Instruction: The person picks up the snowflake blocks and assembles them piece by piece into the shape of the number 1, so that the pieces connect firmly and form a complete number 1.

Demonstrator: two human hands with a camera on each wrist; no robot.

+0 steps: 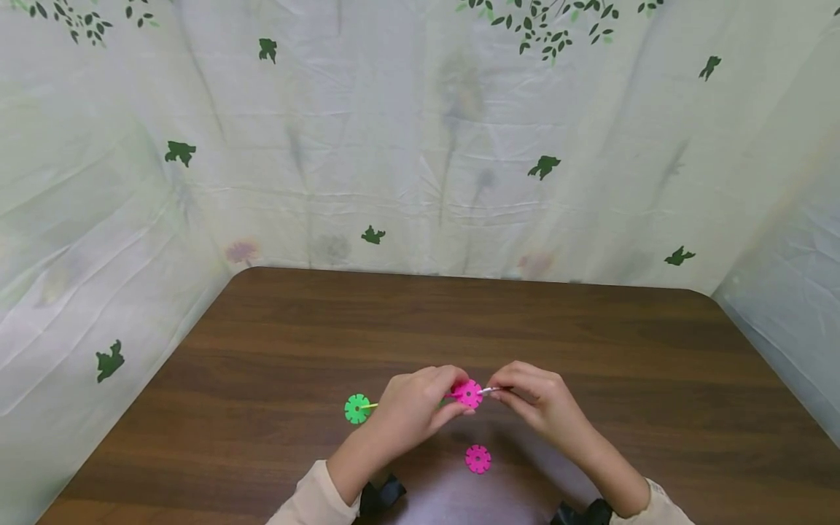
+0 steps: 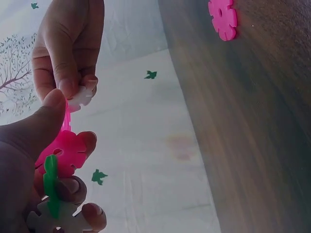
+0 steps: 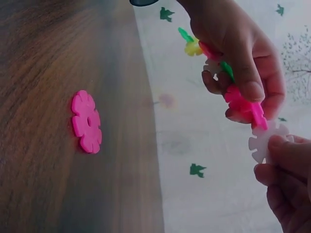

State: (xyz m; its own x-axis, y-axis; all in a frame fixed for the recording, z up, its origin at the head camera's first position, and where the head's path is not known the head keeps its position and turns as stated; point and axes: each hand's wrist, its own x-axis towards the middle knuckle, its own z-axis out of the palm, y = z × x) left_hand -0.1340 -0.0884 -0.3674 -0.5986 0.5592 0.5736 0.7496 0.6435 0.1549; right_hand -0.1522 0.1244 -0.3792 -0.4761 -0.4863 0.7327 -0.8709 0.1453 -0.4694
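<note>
My left hand [image 1: 413, 405] grips a chain of notched, flower-shaped plastic interlocking discs above the table. A green disc [image 1: 357, 409] sticks out at the chain's left end, joined to a yellow disc [image 3: 193, 47]. Pink, white and green discs follow along under the fingers, partly hidden. Thumb and fingers pinch a pink disc [image 1: 469, 394] near the right end. Between thumb and fingertips, my right hand [image 1: 547, 401] pinches a white disc [image 3: 262, 143], whose edge meets a pink disc's edge in the right wrist view. Below both hands, a loose pink disc [image 1: 477, 459] lies flat.
The brown wood-grain table [image 1: 295, 328] has rounded far corners. A pale curtain [image 1: 407, 146] with green leaf and bird prints hangs behind it and along both sides. Black wrist straps [image 1: 383, 496] show beneath the beige sleeves [image 1: 318, 499].
</note>
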